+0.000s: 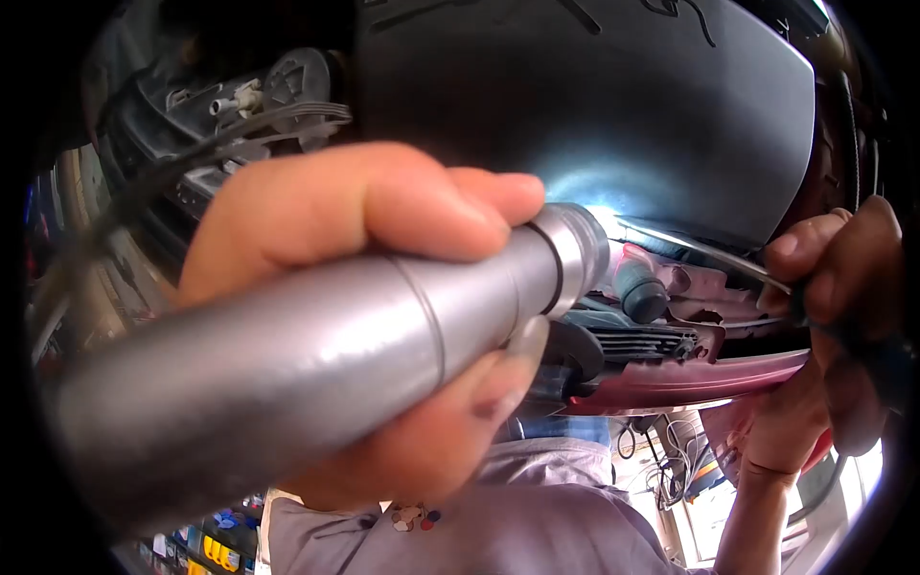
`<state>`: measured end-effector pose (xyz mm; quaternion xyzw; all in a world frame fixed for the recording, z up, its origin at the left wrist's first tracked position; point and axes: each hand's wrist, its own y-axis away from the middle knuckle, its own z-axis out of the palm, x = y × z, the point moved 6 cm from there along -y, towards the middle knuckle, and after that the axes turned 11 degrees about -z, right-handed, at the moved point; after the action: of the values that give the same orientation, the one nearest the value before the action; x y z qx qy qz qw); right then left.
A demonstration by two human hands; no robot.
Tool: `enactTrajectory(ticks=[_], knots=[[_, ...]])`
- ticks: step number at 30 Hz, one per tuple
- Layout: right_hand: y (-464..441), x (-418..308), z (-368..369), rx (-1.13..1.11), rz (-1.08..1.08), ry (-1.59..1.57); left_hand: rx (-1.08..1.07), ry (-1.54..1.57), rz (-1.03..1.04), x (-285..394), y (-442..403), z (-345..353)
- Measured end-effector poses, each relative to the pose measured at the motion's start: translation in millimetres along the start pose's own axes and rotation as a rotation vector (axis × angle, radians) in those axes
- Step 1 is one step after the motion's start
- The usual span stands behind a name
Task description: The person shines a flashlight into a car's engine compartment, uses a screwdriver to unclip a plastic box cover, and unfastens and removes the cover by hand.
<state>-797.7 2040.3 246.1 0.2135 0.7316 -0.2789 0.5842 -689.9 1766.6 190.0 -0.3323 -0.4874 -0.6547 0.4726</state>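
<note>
My left hand (335, 211) is wrapped round a grey metal flashlight (364, 335), large and close to the camera. The flashlight's head points right, and bright light falls beside it on a dark panel (575, 105). At the right, my right hand (834, 278) grips a thin metal rod tool (709, 251), whose dark handle is hard to make out. The rod reaches left into the lit spot, where glare hides its tip. Below the rod are a dark round cap (642, 292) and reddish painted metal (704, 374).
Black plastic parts (216, 115) and blurred cables are at the upper left. A grey shirt (575, 508) fills the bottom. Coiled wires (671, 470) show at the lower right, and yellow items (220, 553) at the lower left.
</note>
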Motion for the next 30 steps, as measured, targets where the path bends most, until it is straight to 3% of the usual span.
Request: enactTrajectory(ticks=[4,5,8,15,17,20,23,27,30], knots=[[-1.1,-0.7,4.7,-0.064,0.016,-0.025,-0.211,0.105,0.08,-16.3,0.0,-10.4],[-1.7,0.0,4.9,-0.072,0.017,-0.031,-0.204,0.012,0.014,-7.0,1.4,-9.4],[-1.6,1.7,7.2,-0.086,-0.002,-0.054,-0.18,-0.173,0.097,-6.8,-1.2,-6.3],[-2.4,0.0,24.9,0.034,0.012,-0.061,0.19,-0.231,0.213,-5.8,11.5,6.2],[-12.8,-2.6,12.3,-0.111,0.111,0.001,0.336,-0.23,0.29,-5.0,9.8,12.6],[-20.2,-1.9,1.7,-0.308,0.141,0.031,0.202,-0.125,0.327,-10.5,1.4,-6.6],[-16.6,2.2,4.3,-0.294,0.156,0.019,0.159,-0.287,0.264,2.4,5.6,-7.0],[-15.1,8.9,-3.2,-0.317,0.174,-0.037,0.081,-0.179,0.06,0.6,10.0,-18.5],[-21.1,1.9,-0.4,-0.266,0.213,0.009,0.092,-0.059,0.05,-2.7,5.8,-13.3]])
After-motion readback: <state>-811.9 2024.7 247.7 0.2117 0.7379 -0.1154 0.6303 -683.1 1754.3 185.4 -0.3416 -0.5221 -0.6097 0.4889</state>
